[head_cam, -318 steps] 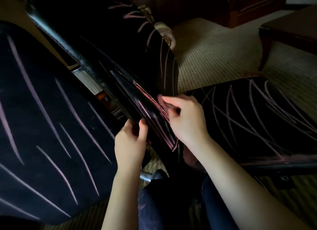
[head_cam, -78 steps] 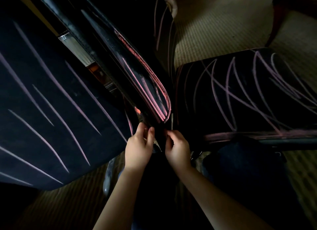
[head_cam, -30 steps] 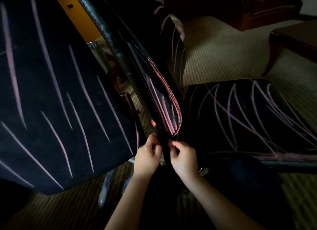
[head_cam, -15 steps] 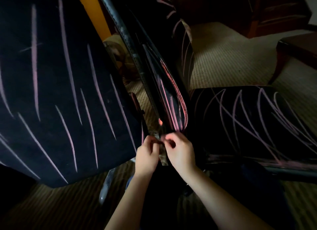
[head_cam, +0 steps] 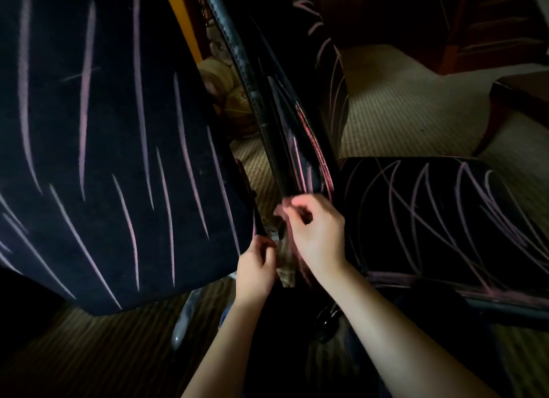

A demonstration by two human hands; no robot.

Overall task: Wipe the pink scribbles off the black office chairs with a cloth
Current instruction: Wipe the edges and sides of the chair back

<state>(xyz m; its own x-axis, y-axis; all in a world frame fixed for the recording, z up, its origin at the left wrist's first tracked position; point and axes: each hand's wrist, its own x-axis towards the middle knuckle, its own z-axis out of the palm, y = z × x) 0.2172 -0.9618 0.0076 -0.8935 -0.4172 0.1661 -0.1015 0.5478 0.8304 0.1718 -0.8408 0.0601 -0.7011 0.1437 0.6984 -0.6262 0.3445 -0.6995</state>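
Dim room, view down over two bare forearms. Low in the centre, left hand [head_cam: 257,267] with fingers curled and thumb pressed to forefinger, pinching the upper part of a pale, crumpled cloth [head_cam: 285,268]. Cloth hanging in the narrow gap between both hands, just below the bottom edge of the middle chair [head_cam: 282,136]. Right hand [head_cam: 319,237] a little higher, touching that bottom edge, fingers curled with thumb tip against forefinger; blurred there, so impossible to tell whether any cloth sits in that pinch. Middle chair seen edge-on, glossy black, streaked with pink scribbles [head_cam: 300,162] thickest along its lower rim. To the left, the broad dark panel of the left chair [head_cam: 104,148], crossed by long pale-pink strokes. To the right, the seat of the right chair [head_cam: 445,219], covered in looping, overlapping pink lines. Under everything, ribbed beige carpet [head_cam: 401,109]. At the far right edge, dark wooden furniture [head_cam: 517,97]. Below the left chair, a shiny metal leg [head_cam: 184,317] near the floor.
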